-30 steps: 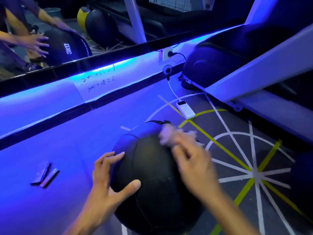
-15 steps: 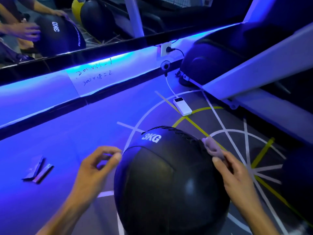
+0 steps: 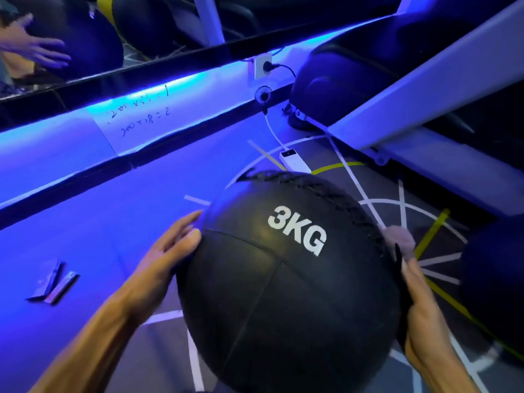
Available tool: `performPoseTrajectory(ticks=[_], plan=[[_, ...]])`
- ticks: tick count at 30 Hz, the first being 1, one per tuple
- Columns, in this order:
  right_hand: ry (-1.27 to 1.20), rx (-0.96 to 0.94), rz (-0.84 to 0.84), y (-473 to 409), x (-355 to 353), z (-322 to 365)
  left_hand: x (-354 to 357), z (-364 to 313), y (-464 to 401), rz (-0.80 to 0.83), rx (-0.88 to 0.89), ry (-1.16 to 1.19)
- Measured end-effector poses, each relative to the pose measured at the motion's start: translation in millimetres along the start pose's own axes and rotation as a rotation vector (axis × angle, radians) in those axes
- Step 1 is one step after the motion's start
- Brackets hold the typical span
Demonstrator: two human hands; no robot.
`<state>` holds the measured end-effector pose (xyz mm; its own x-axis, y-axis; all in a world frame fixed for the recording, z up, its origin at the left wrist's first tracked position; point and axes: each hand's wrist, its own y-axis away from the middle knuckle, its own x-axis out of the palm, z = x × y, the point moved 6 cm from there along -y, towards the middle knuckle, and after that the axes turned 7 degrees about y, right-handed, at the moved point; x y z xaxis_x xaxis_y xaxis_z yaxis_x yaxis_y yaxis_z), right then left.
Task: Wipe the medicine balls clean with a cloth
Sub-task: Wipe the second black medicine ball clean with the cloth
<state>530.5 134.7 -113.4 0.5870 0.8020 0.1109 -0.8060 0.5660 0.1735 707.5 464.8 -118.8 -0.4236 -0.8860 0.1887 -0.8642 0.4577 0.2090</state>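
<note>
A black medicine ball (image 3: 283, 285) marked "3KG" fills the lower middle of the view, its laced seam toward the wall. My left hand (image 3: 167, 251) lies flat against the ball's left side with straight fingers. My right hand (image 3: 416, 302) is on the ball's right side, and a small pale cloth (image 3: 398, 242) is pinched at its fingertips against the ball. A second dark ball (image 3: 493, 279) sits at the right edge.
A mirror (image 3: 113, 38) along the wall reflects the ball and hands. Below it run a lit blue strip and a paper note (image 3: 139, 114). A white power bank (image 3: 295, 163) with a cable lies on the marked floor, beside a machine frame (image 3: 411, 89). Two small strips (image 3: 54, 282) lie at left.
The ball has rolled toward me so the "3KG" mark now faces up. My left hand went from loosely curled beside the ball to flat on its side. The cloth slid to the right side.
</note>
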Motion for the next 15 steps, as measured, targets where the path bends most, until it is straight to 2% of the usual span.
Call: performPoseTrajectory(ticks=[3,8,15], plan=[[0.109,-0.058,0.024,-28,22,17,-19,-20,-15,-0.145,0.063,0.002],[0.325,-0.003,0.086,-46,50,-22,-8,8,-7,-0.244,0.104,-0.133],[0.443,0.092,0.001,-47,34,-40,-12,11,-8,-0.242,0.107,-0.271]])
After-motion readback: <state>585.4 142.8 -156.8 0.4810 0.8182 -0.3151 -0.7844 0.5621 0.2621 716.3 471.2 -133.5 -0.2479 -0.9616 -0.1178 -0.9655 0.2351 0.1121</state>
